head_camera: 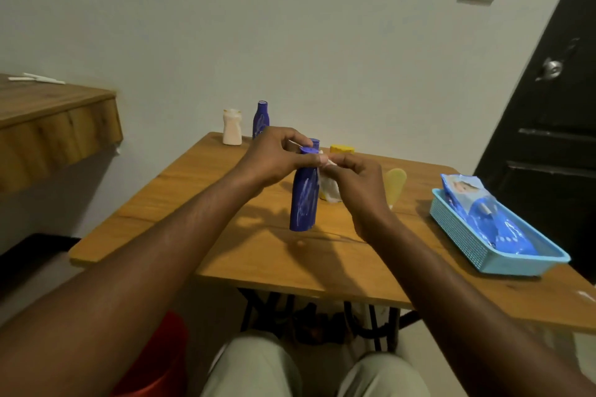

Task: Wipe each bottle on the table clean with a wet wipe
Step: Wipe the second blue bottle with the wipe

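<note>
A tall blue bottle (303,200) is held above the middle of the wooden table (225,255). My left hand (274,158) grips its neck, just under the flipped-up blue cap. My right hand (358,184) pinches a white wet wipe (330,188) against the bottle's right side near the top. A second blue bottle (260,118) and a small white bottle (232,127) stand at the table's far edge. A yellow bottle (342,149) is mostly hidden behind my hands, and a pale yellow one (395,182) shows to the right of my right hand.
A light blue basket (477,248) holding a blue pack of wipes (483,209) sits on the table's right side. A wooden shelf (54,119) juts out at the left. A dark door (554,106) is at the right. A red bucket (154,361) is under the table.
</note>
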`<state>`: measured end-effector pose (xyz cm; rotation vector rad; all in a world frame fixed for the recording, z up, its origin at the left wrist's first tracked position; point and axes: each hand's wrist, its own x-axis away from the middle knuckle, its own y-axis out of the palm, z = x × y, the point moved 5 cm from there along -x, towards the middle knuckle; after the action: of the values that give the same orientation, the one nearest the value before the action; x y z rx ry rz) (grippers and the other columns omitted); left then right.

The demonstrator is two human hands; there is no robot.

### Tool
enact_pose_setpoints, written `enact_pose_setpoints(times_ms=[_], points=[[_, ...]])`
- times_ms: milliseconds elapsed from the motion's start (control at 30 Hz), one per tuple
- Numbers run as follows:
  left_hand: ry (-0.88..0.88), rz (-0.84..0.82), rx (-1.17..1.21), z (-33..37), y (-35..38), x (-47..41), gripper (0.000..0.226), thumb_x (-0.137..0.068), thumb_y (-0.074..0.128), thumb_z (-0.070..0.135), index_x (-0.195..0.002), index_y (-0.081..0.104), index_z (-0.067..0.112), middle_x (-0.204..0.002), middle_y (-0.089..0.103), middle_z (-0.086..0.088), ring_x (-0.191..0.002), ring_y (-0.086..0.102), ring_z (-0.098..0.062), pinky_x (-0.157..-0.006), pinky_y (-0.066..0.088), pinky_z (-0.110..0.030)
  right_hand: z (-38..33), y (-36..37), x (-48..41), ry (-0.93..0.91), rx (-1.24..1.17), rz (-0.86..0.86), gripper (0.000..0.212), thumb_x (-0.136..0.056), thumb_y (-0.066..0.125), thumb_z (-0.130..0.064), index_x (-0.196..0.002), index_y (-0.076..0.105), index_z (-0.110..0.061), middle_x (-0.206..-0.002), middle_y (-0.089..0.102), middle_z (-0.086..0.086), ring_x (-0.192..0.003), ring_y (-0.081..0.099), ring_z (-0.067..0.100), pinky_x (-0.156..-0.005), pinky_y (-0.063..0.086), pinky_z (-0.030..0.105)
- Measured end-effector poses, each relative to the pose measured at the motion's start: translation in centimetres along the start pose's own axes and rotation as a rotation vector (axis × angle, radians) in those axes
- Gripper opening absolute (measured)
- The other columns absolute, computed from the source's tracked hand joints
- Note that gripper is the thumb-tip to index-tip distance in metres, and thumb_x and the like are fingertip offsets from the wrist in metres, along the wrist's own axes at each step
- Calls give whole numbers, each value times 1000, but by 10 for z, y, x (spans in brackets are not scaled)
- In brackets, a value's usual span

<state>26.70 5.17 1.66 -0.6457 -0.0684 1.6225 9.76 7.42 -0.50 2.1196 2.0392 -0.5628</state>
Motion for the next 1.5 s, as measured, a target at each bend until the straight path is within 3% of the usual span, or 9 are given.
enact_pose_setpoints(times_ms=[133, 267, 400, 633, 900, 1000, 1167, 1233, 1500], points=[[6, 29, 52, -4, 12, 19, 45, -80, 87, 38, -117, 70, 19, -102, 73, 4, -92, 71, -8, -69, 55, -17, 13, 0, 29, -32, -62, -39, 26, -107, 50, -17, -124, 71, -18, -103, 71, -19, -94, 65, -11, -74, 49, 6], [10, 42, 79, -10, 20, 33, 46, -79, 88, 37, -117, 69, 18, -107, 73, 1, -98, 70, -13, -77, 62, -27, 21, 0, 46, -79, -70, -67, 34, -109, 44, -15, -135, 65, -19, -119, 69, -14, -114, 60, -1, -94, 49, 17], [46, 73, 78, -11, 22, 41, 47, -82, 84, 40, -120, 69, 18, -106, 71, 3, -101, 69, -13, -84, 62, -33, 35, 0, 51, -148, 15, -51, 37, -107, 49, -9, -140, 62, -19, -138, 63, -5, -127, 55, 4, -85, 50, 8], [97, 43, 116, -8, 28, 49, 41, -92, 75, 35, -128, 69, 18, -109, 73, 5, -104, 70, -10, -80, 63, -27, 57, -9, 49, -133, 66, 101, 33, -98, 69, -17, -130, 70, -15, -124, 73, -3, -116, 65, 9, -96, 58, 33], [113, 44, 128, -5, 31, 49, 34, -89, 80, 35, -121, 73, 23, -100, 72, 15, -96, 70, -3, -70, 61, -19, 39, -13, 46, -177, -55, 152, 24, -96, 69, -17, -120, 76, -14, -110, 78, -4, -105, 71, 10, -87, 60, 31], [111, 48, 152, -6, 28, 49, 32, -89, 80, 32, -119, 74, 22, -100, 73, 10, -95, 70, -6, -68, 60, -19, 54, -10, 54, -130, -40, 180, 22, -93, 74, -16, -114, 77, -10, -104, 78, -1, -99, 72, 10, -83, 60, 30], [101, 61, 142, -7, 26, 47, 23, -89, 80, 33, -110, 72, 28, -102, 74, -1, -97, 70, -10, -67, 61, -19, 85, -8, 62, 63, -80, 118, 13, -87, 80, -13, -101, 79, -12, -93, 79, -2, -89, 75, 10, -85, 63, 44], [96, 58, 130, -7, 26, 47, 24, -89, 80, 34, -110, 72, 29, -102, 74, 1, -98, 70, -11, -70, 62, -21, 80, -10, 58, 51, -91, 107, 13, -88, 79, -14, -101, 79, -11, -94, 79, 1, -91, 76, 14, -86, 63, 48], [116, 71, 116, -5, 28, 50, 35, -89, 80, 34, -120, 74, 20, -98, 74, 7, -92, 69, -3, -71, 62, -21, 43, -8, 45, -136, -116, 146, 27, -100, 65, -20, -125, 74, -14, -115, 77, -3, -108, 71, 9, -86, 61, 26]])
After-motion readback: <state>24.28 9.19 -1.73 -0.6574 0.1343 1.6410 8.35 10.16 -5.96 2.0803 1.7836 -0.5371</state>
